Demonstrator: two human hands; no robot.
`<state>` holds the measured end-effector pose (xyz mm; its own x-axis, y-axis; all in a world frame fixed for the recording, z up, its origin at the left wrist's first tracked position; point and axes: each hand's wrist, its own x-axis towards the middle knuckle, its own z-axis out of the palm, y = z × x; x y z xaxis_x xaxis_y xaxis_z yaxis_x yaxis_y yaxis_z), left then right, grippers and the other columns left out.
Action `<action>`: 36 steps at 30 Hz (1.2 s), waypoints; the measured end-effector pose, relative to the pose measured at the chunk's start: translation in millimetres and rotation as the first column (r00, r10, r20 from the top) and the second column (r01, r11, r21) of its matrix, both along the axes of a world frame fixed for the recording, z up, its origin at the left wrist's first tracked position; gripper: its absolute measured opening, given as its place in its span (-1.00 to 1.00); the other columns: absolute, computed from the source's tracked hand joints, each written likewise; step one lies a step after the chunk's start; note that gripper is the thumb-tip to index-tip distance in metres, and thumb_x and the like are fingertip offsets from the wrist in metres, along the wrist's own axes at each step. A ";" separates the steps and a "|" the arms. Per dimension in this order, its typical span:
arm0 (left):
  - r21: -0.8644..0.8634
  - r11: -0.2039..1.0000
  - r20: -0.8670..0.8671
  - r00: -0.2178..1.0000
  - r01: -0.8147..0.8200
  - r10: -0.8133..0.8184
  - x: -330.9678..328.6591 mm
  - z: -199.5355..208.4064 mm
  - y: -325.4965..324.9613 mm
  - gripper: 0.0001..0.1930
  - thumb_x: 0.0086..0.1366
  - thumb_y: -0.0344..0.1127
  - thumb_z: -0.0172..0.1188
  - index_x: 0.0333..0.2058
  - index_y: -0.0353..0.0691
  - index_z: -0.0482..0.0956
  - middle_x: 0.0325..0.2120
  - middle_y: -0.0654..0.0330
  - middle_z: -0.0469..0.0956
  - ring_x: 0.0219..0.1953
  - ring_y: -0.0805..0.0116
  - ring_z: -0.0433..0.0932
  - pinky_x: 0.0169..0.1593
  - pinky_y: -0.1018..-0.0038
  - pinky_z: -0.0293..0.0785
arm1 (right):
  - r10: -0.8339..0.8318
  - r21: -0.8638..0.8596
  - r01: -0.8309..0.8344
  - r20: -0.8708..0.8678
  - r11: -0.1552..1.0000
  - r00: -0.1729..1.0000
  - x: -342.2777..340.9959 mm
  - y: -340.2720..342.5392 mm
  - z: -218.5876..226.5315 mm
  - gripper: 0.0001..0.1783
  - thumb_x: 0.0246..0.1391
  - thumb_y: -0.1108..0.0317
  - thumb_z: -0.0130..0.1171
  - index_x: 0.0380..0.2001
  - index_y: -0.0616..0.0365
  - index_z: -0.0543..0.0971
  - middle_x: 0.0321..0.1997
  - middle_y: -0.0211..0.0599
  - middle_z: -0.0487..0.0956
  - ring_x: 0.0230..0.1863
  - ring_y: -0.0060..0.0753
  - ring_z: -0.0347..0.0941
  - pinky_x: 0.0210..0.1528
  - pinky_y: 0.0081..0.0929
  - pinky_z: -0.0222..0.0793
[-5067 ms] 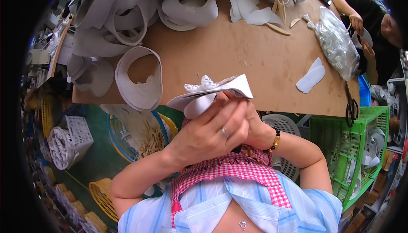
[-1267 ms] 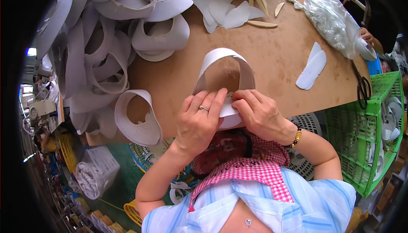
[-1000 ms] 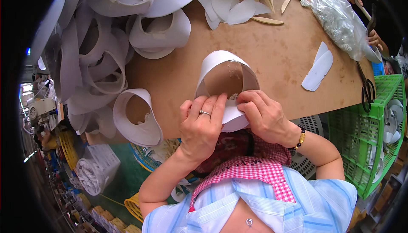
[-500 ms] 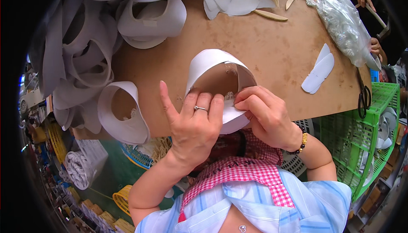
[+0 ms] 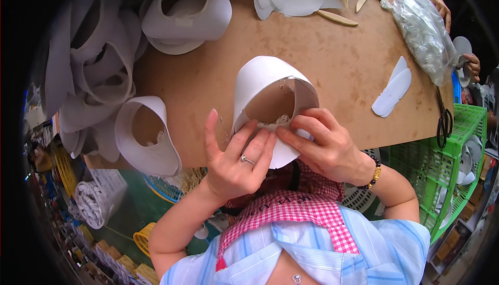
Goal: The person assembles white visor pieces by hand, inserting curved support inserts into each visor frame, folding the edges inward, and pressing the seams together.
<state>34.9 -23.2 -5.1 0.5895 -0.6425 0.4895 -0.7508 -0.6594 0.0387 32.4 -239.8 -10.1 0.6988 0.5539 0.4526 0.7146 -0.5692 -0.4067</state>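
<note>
A white foam visor piece [image 5: 260, 85], curved into a hoop, stands on the brown tabletop [image 5: 343, 56] near its front edge. My left hand [image 5: 234, 163], wearing a ring, presses its fingers on the piece's flat lower flap, thumb raised apart. My right hand [image 5: 325, 142] pinches the seam where the hoop meets the flap. A second white curved visor piece [image 5: 148, 139] lies to the left at the table's edge.
A heap of white visor pieces [image 5: 104, 51] covers the table's left and back. Flat white cut-outs [image 5: 392, 85], a clear plastic bag [image 5: 421, 25] and scissors [image 5: 444, 121] lie right. Another person's hands [image 5: 470, 64] are at the far right. A green crate [image 5: 447, 170] stands below.
The folded white piece held up near my face 5 s ago now stands on the table as a hoop. My fingers have shifted along its seam; the left thumb has lifted.
</note>
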 end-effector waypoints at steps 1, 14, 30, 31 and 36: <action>0.022 1.000 0.010 1.000 0.016 -0.016 0.9 -0.4 0.0 -0.74 -0.04 -0.36 0.21 -0.29 -0.15 0.67 -0.31 0.29 0.56 -0.18 0.33 0.56 0.24 -0.32 -0.07 | -0.004 -0.055 0.004 -0.001 0.998 1.000 -1.5 0.2 2.9 -0.46 -0.36 0.40 0.27 -0.13 0.21 0.55 -0.15 -0.27 0.42 -0.15 -0.20 0.42 -0.12 -0.39 0.47; -0.165 0.984 -0.190 0.981 -0.064 0.032 -21.9 8.4 37.9 -0.69 0.07 -0.28 0.35 -0.19 -0.20 0.59 -0.17 0.14 0.56 -0.14 0.22 0.53 0.10 0.18 0.25 | -0.001 -0.387 -0.053 -0.138 0.920 0.990 -29.8 -15.1 11.3 -0.13 -0.33 -0.17 0.36 0.17 -0.82 0.26 0.16 -0.33 0.23 0.29 -0.18 0.07 0.22 0.51 -0.22; 0.196 0.980 0.019 1.000 -0.026 0.022 9.0 43.6 29.4 -0.50 0.08 -0.47 0.12 0.07 -0.25 0.44 0.06 0.12 0.46 0.12 0.14 0.42 0.31 0.19 0.10 | -0.034 -0.458 0.080 0.106 0.885 0.994 -38.9 13.3 28.2 -0.45 -0.09 0.33 0.11 0.04 0.31 0.45 0.15 -0.17 0.39 0.28 -0.23 0.22 0.41 0.06 -0.20; 0.198 0.979 0.019 0.999 -0.040 0.037 6.9 38.2 39.3 -0.50 0.08 -0.47 0.12 0.07 -0.25 0.44 0.06 0.12 0.46 0.12 0.14 0.42 0.31 0.19 0.10 | -0.010 -0.578 0.062 0.093 0.814 0.996 -37.1 15.9 33.2 -0.40 -0.11 0.30 0.14 0.05 0.35 0.43 0.18 -0.18 0.36 0.30 -0.24 0.19 0.42 0.04 -0.23; 0.463 0.886 -0.054 0.998 -0.004 0.033 -2.8 20.7 57.8 -0.50 0.14 -0.39 0.02 0.11 -0.25 0.41 0.13 0.10 0.40 0.21 0.25 0.33 0.36 0.11 -0.02 | -0.047 -0.477 0.046 0.010 0.878 0.999 -31.8 63.3 25.6 -0.13 -0.20 0.02 0.25 0.16 0.31 0.33 0.30 -0.21 0.26 0.36 -0.26 0.10 0.43 0.06 -0.37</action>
<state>32.2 34.6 15.6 0.6219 -0.7762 0.1038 -0.7441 -0.6270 -0.2306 0.7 -176.5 15.5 0.7297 0.6691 0.1410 0.6820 -0.7271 -0.0792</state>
